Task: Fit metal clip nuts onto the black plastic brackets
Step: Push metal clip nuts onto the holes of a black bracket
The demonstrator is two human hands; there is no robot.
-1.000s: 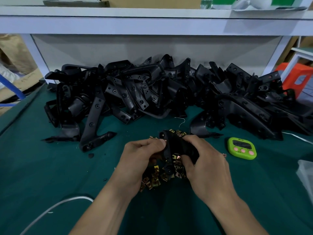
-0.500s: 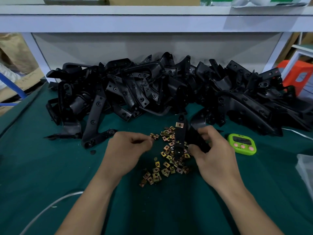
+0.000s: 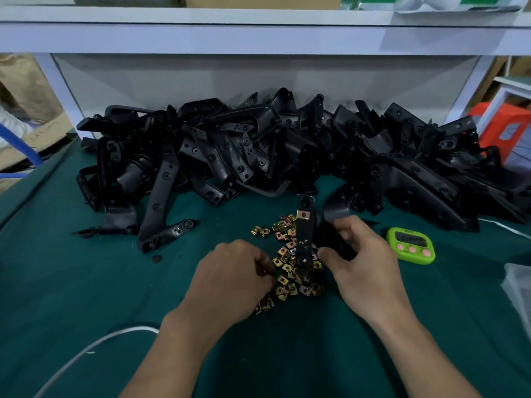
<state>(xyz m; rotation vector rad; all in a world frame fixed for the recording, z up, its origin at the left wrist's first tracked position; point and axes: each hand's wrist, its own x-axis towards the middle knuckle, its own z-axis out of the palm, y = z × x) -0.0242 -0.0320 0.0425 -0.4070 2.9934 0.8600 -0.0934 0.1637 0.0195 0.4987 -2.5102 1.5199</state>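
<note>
Beside the left hand (image 3: 230, 280), the right hand (image 3: 365, 262) grips a bracket (image 3: 304, 239). The left hand picks among clip nuts (image 3: 283, 280), grasp unclear. Next, one likely needs aligning.

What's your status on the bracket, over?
Right hand grips bracket, one clip nut on its top end. Left hand fingers curled into loose clip nuts; grasp unclear. Green timer off right, apart.

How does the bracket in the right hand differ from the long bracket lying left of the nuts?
The held bracket stands upright in the right hand; the long bracket lies on the cloth, untouched. The held bracket carries a clip nut at its top; the long bracket shows none. Both are black with holes.
</note>
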